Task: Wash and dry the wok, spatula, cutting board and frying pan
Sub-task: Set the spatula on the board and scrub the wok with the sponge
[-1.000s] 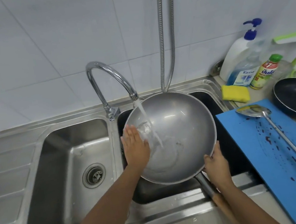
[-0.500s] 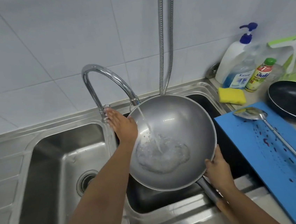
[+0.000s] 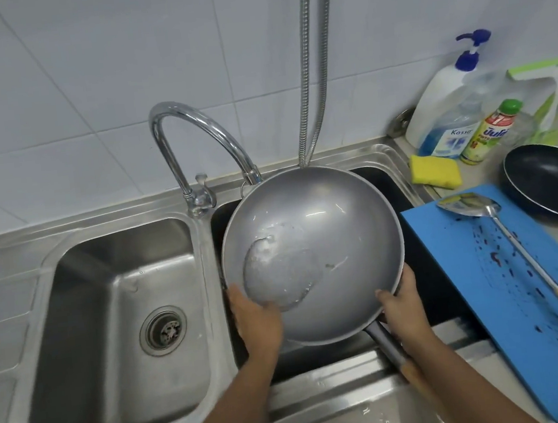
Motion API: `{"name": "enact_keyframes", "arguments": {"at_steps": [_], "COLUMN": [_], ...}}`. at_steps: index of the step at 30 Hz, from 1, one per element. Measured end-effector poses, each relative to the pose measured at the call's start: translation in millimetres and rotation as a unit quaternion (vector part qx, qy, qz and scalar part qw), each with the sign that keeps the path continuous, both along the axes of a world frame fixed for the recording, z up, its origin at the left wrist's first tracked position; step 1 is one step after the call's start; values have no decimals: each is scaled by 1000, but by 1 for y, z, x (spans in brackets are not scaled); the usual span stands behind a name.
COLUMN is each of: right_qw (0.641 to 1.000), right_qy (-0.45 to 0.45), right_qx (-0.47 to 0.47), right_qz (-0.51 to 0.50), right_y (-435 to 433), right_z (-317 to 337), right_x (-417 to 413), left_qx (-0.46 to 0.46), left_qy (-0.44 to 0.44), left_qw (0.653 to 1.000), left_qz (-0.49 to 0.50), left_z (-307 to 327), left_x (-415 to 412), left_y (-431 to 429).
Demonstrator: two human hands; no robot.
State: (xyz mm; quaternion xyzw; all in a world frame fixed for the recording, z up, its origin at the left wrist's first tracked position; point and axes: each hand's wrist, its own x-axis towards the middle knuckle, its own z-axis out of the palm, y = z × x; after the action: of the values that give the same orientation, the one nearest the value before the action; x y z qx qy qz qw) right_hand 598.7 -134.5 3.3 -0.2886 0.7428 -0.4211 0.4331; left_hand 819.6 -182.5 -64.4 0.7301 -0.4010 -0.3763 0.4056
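Note:
A grey wok [image 3: 327, 227] is held over the right sink basin with a pool of water in its lower left. My left hand [image 3: 256, 320] grips its near-left rim. My right hand [image 3: 403, 308] holds the near-right rim, just above the wok's handle [image 3: 386, 341]. A blue cutting board [image 3: 506, 290] with dark red stains lies on the counter to the right. On it rests a metal spatula [image 3: 500, 229] with a wooden handle. A black frying pan [image 3: 557, 182] sits behind the board.
The chrome tap [image 3: 194, 141] arches over the wok's far rim; no water runs from it. The left sink basin [image 3: 110, 325] has a drain. A yellow sponge [image 3: 435, 170], a pump soap bottle [image 3: 449, 107] and a green-capped bottle [image 3: 489, 132] stand at the back right.
The water stream has stopped. My left hand came away from the tap lever and took hold of the wok's near-left rim. The water has pooled toward the wok's left.

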Motion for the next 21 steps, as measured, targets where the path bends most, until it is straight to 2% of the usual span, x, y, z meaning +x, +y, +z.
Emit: {"name": "enact_keyframes", "arguments": {"at_steps": [3,5,6,9,11,15,18,21], "right_qw": [1000,998,996,989,984,971,963,955], "right_qy": [30,63,83,141,176,235,264,290], "right_qx": [-4,-5,-5,-7,-14,-30,-45,-63], "right_qz": [2,9,16,36,32,16,11,14], "right_y": [0,4,6,15,21,29,36,46], "right_z": [11,20,26,43,52,71,86,100], "right_x": [-1,-4,-6,-13,-16,-18,-21,-24], "left_qx": [-2,38,85,248,282,252,220,200], "left_qy": [28,96,143,294,349,315,229,156], "left_qw": [999,994,986,922,894,915,948,967], "left_qz": [-34,-28,-4,44,24,-22,-9,-17], "left_z": [-7,-4,-3,-2,3,11,10,8], "left_x": [-2,-6,-6,-7,-14,-43,-57,-60], "left_y": [26,23,17,4,1,-10,-12,-7]}}
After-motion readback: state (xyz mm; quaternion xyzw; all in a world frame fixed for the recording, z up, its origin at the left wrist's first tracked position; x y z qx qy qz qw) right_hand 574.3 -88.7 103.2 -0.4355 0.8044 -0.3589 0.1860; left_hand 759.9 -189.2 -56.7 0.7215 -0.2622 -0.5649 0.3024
